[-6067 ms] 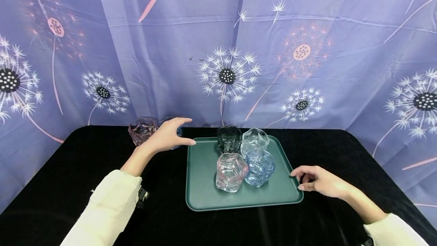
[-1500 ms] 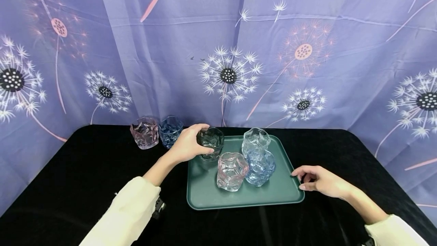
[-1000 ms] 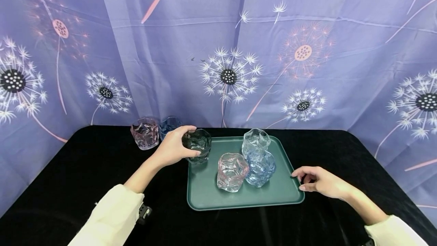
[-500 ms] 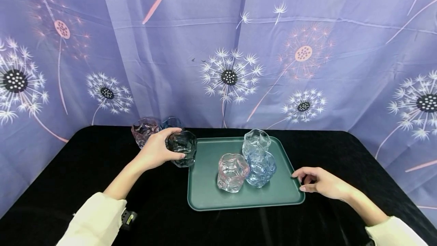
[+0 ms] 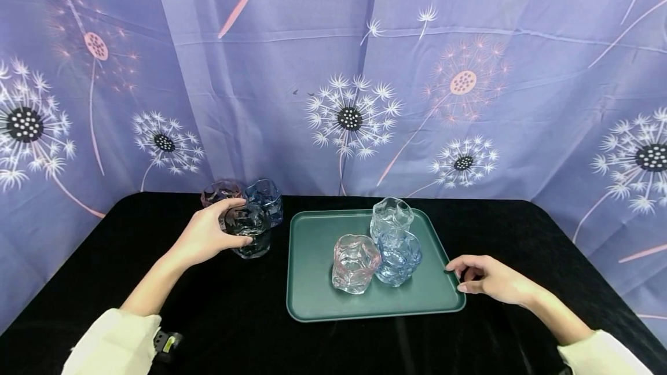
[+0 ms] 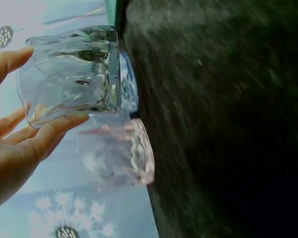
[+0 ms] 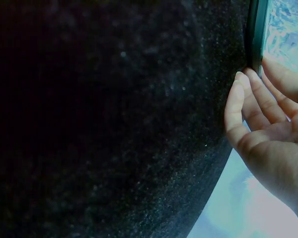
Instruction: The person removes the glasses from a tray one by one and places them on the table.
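Note:
My left hand (image 5: 208,233) grips a dark grey drinking glass (image 5: 250,221) with wavy sides, thumb on the near side and fingers round the far side. In the left wrist view this glass (image 6: 79,79) has its base clear of the black cloth. Just behind it stand a pink glass (image 5: 221,190), partly covered by the hand, and a dark blue glass (image 5: 267,198). At the right edge of a green tray (image 5: 312,297), my right hand (image 5: 492,279) holds the rim with curled fingertips and thumb; the right wrist view shows them at the tray's edge (image 7: 257,34).
On the tray, a clear glass (image 5: 391,216), a light blue glass (image 5: 398,259) and a pale pink glass (image 5: 354,265) stand close together. Black cloth (image 5: 234,317) covers the table. A purple dandelion curtain (image 5: 260,103) hangs along the back edge.
The dark grey glass was at the tray's back; my left hand took hold of it and carried it left, off the tray, to the pink and dark blue glasses. The right hand stays put.

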Demonstrator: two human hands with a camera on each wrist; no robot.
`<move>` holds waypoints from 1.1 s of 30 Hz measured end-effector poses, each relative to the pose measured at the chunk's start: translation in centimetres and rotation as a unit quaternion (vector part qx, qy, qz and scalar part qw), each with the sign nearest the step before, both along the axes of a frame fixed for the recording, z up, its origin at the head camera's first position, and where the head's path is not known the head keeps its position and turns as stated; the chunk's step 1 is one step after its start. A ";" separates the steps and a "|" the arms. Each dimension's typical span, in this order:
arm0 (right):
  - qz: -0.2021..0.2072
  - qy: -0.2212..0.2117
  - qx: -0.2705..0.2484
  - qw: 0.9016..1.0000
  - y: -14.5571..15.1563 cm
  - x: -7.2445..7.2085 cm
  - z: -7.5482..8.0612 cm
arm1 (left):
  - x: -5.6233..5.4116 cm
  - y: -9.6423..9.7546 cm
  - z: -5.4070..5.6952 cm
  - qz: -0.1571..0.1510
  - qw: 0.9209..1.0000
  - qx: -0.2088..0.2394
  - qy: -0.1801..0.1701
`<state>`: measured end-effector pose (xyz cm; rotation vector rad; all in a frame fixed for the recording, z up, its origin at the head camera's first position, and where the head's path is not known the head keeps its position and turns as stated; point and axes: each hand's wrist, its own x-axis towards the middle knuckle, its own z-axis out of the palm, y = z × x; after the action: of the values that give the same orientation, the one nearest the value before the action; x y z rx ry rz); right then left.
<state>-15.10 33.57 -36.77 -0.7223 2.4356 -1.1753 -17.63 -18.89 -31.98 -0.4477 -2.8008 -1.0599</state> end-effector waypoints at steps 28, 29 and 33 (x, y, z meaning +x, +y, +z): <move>-0.003 -0.005 0.003 1.000 0.0 0.0 0.0 | 0.7 -5.4 -1.0 0.061 0.997 -0.011 -0.035; -0.004 -0.005 0.003 1.000 0.0 0.0 0.0 | 0.7 -5.5 -1.1 0.062 0.997 -0.012 -0.035; -0.004 -0.005 0.002 1.000 0.0 0.0 -0.1 | 0.6 -5.7 -1.2 0.061 0.998 -0.012 -0.030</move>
<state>-15.14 33.60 -36.84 -0.7055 2.4338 -1.1737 -17.03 -24.56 -33.23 -0.2474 -2.8535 -1.0325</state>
